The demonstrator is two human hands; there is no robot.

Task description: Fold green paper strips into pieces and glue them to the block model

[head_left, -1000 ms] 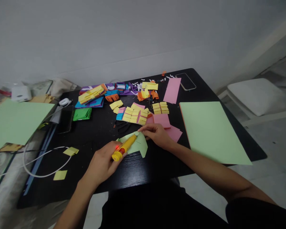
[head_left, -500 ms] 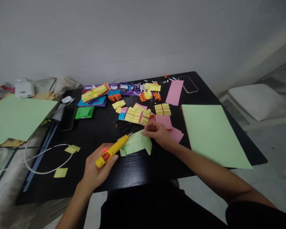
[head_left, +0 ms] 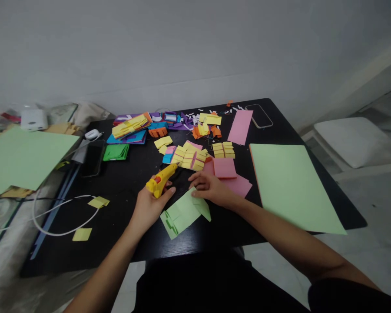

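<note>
My left hand (head_left: 151,204) is closed around a yellow pen-shaped tool (head_left: 162,178) with a red button, its tip aimed at the yellow paper pieces (head_left: 188,158). A cut and folded light green paper shape (head_left: 182,213) lies on the black table (head_left: 124,182) just in front of me. My right hand (head_left: 208,188) rests on that shape's upper right edge, fingers curled and pressing the paper down.
A large green sheet (head_left: 291,182) lies at the right, pink sheets (head_left: 228,171) next to my right hand. Piles of coloured paper scraps (head_left: 140,128) sit at the back. Two phones (head_left: 259,115) (head_left: 91,158), a white cable (head_left: 61,217) and another green sheet (head_left: 22,156) lie about.
My left hand has carried the yellow tool forward and to the right, away from the green shape. The green shape has slid and turned closer to me under my right hand.
</note>
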